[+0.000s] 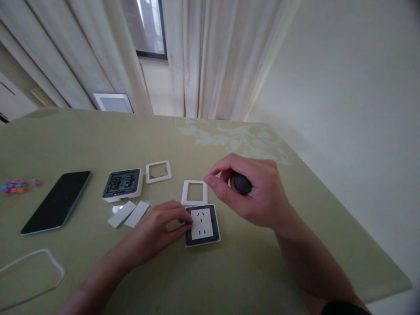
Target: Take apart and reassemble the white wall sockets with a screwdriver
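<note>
My left hand [159, 226] rests on the table, its fingertips pressed against the left edge of a wall socket module [202, 225] with a white face and dark surround. Above and to the right of the socket, my right hand [252, 191] is curled round a dark rounded handle [242, 184], thumb and forefinger pinched together. Whatever extends from the handle is hidden by the fingers. A white square frame [194, 193] lies just behind the socket.
A second white frame [159, 171], a dark switch module [122, 184] and two white rocker covers [129, 214] lie to the left. Further left are a black phone [57, 201], coloured bands [18, 186] and a clear phone case [29, 276]. Curtains hang behind the table.
</note>
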Demonstrator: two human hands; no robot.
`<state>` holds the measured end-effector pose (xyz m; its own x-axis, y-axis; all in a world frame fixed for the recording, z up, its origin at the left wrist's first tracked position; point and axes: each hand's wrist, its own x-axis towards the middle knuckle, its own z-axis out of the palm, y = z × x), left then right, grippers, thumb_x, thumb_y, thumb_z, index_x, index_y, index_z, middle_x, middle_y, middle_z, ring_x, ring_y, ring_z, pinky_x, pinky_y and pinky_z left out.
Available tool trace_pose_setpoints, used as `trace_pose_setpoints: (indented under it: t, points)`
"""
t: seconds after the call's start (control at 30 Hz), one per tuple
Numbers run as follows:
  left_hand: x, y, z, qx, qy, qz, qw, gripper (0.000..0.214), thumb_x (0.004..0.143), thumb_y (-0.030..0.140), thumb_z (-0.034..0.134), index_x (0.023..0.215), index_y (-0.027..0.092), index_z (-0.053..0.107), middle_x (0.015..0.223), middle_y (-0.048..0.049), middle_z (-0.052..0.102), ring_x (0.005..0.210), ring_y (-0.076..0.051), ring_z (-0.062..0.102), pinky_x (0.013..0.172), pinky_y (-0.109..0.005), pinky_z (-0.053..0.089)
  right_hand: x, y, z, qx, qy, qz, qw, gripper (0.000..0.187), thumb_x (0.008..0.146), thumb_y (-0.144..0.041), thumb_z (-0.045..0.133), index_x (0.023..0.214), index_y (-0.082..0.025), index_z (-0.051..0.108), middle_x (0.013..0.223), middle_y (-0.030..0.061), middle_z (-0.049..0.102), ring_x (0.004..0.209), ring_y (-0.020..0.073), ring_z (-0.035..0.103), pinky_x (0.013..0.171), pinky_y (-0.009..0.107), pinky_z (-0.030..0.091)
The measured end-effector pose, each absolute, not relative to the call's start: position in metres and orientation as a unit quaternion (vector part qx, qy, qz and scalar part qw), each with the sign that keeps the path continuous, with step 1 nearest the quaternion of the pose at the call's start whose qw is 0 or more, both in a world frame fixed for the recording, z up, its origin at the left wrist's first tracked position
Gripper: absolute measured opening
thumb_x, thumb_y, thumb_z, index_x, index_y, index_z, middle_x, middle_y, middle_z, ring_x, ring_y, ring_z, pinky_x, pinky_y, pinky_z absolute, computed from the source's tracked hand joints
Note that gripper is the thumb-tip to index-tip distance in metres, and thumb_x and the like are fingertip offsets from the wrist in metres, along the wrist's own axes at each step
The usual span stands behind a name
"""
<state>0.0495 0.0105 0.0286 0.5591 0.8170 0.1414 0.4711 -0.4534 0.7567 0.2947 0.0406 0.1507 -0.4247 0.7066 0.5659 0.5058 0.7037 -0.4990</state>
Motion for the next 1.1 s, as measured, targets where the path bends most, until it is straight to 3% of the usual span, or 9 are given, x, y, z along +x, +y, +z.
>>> trace_pose_setpoints:
  t: [0.5, 0.83, 1.1]
  points:
    - [0.0494, 0.0108, 0.0290, 0.819, 0.399, 0.243, 0.332, 0.011, 0.098, 0.027, 0.069, 0.096, 0.025, 0.079, 0.099, -0.0041, 0.077, 0.090, -0.020, 0.071, 0.079, -0.031, 0.057, 0.2932, 0.0391, 0.1495, -0.362, -0.835, 0.130, 0.393, 0.018, 0.098, -0.037, 0.071, 0.090, -0.021, 0.072, 0.073, -0.0032, 0.073, 0.062, 0.0096, 0.064, 0.063, 0.023, 0.048]
    - [0.0495, 0.0118, 0.0305, 0.803, 0.399, 0.228, 0.379, 0.008, 0.095, 0.023, 0.071, 0.095, 0.027, 0.078, 0.095, 0.0002, 0.076, 0.084, -0.016, 0.071, 0.077, -0.026, 0.055, 0.2910, 0.0405, 0.1456, -0.351, -0.842, 0.133, 0.388, 0.018, 0.099, -0.035, 0.070, 0.090, -0.020, 0.072, 0.074, -0.0032, 0.073, 0.062, 0.0086, 0.063, 0.063, 0.023, 0.047]
    - [0.0461, 0.0127, 0.0354, 0.798, 0.416, 0.229, 0.371, 0.007, 0.098, 0.031, 0.070, 0.100, 0.027, 0.076, 0.092, 0.0014, 0.075, 0.081, -0.016, 0.068, 0.074, -0.027, 0.053, 0.2894, 0.0422, 0.1439, -0.342, -0.845, 0.136, 0.389, 0.018, 0.099, -0.034, 0.070, 0.090, -0.019, 0.072, 0.072, -0.0036, 0.071, 0.061, 0.0078, 0.062, 0.063, 0.022, 0.046]
